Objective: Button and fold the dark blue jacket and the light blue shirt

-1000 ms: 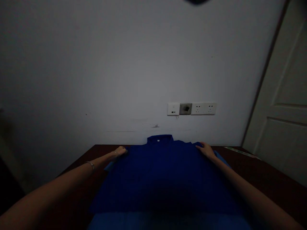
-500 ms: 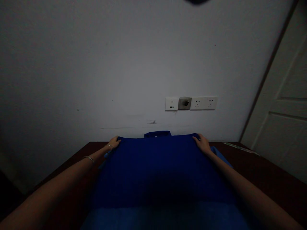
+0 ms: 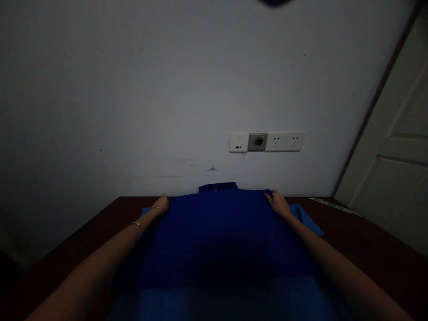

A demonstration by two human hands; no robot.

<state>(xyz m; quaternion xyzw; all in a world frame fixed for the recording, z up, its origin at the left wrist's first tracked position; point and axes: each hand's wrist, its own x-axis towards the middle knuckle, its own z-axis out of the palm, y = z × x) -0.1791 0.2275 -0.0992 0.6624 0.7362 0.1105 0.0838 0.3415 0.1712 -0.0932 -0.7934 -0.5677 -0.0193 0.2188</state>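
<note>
"Shirt (image 3: 214, 232), dark blue: where does it lie?"

"Between the two hands, over light blue cloth (image 3: 214, 301) on the worktop (image 3: 364, 245). Its collar (image 3: 218, 187) is at the far edge, between the hands and slightly beyond them."

"How is the left hand (image 3: 162, 204) set?"

"Curled nearly closed on the shirt's upper left corner. A bracelet (image 3: 136, 224) circles the forearm behind it, and a thinner band (image 3: 157, 207) sits at the wrist."

"And the right hand (image 3: 278, 203)?"

"Thumb and fingers are drawn together on the upper right corner, only slightly open, with the fabric between them."

"What's near that one?"

"A fold of the light blue cloth sticks out just to its right. Farther right, a pale strip (image 3: 335, 207) lies slantwise on the worktop. Sockets (image 3: 285, 141) are on the wall (image 3: 140, 89) above and beyond the hand, and a door (image 3: 401, 178) stands well off to its right."

"Lower part of the shirt?"

"Toward the wearer, nearer than both hands, in deep shadow; its details are too dark to tell."
</note>
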